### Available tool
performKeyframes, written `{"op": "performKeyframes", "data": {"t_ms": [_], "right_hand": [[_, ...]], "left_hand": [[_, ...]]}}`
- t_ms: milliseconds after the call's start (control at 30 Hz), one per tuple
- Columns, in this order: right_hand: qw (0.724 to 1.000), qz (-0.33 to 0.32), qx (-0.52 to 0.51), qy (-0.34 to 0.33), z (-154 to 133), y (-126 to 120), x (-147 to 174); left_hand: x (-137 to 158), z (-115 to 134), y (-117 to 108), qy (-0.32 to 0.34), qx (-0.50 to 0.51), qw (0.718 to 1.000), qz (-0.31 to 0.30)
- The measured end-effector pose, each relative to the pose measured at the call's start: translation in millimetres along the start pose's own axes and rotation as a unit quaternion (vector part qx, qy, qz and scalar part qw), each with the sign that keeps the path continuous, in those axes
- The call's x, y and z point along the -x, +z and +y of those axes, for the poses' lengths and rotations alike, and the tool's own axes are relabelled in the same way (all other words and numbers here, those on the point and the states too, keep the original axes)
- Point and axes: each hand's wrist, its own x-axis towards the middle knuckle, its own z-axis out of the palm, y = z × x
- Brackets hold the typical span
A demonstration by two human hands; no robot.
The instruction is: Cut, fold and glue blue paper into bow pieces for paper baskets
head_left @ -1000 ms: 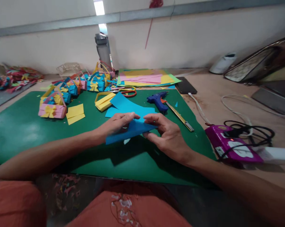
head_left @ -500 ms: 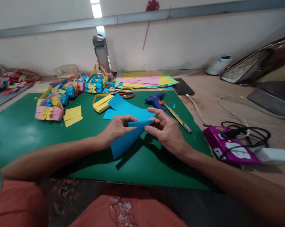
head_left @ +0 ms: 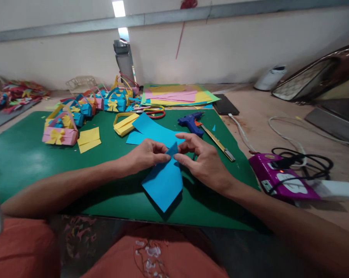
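Observation:
Between my hands is a blue sheet of paper, its lower corner pointing toward me and its far end drawn up into a narrow point. My left hand pinches it near that upper end, thumb on top. From the other side, my right hand grips the same part between thumb and fingers; its index finger is stretched out above. Just behind lie more blue paper pieces, partly covered by my fingers. A yellow folded paper basket touches them on the left.
On the green mat are a blue glue gun, a yellow cutter knife, scissors and yellow paper. Small paper baskets stand at left, stacked coloured sheets behind. A purple power strip with cables lies right.
The blue sheet has swung from a slanted, edge-on position to show its broad face, corner toward me. Both hands stay on it, with the fingers shifted slightly around its upper end.

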Motion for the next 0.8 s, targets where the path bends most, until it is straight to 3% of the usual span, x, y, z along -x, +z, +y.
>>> {"op": "performKeyframes", "data": {"t_ms": [133,267,400,467,500,567,667,733,800], "right_hand": [[0.995,-0.029,-0.081,0.056,2.5,-2.3,-2.2],[0.985,-0.08,-0.102,0.118,3.7,0.1,-4.6],[0.978,-0.11,-0.101,0.147,4.7,2.4,-6.3],[0.973,-0.143,-0.091,0.159,4.9,1.6,-6.9],[0.971,-0.159,-0.079,0.159,4.7,1.0,-7.0],[0.973,-0.179,-0.037,0.141,3.6,0.6,-6.4],[0.978,-0.186,0.063,0.076,0.6,3.1,-4.2],[0.971,-0.188,0.146,0.036,-0.7,6.6,-2.4],[0.953,-0.187,0.239,0.011,0.3,10.1,-1.1]], "left_hand": [[-1.1,-6.5,5.3,-0.013,0.143,0.985,0.101],[2.9,-13.2,13.3,-0.006,0.191,0.976,0.103],[13.1,-13.2,12.4,-0.028,0.137,0.987,0.077],[19.3,-13.3,4.9,0.012,0.042,0.994,0.096],[22.4,-14.1,0.2,0.064,-0.028,0.99,0.124],[27.9,-17.6,-9.2,0.207,-0.187,0.946,0.167],[32.2,-27.2,-17.6,0.381,-0.333,0.856,0.105],[32.0,-34.6,-18.1,0.439,-0.386,0.811,0.028],[30.6,-40.6,-16.4,0.452,-0.436,0.778,-0.033]]}}
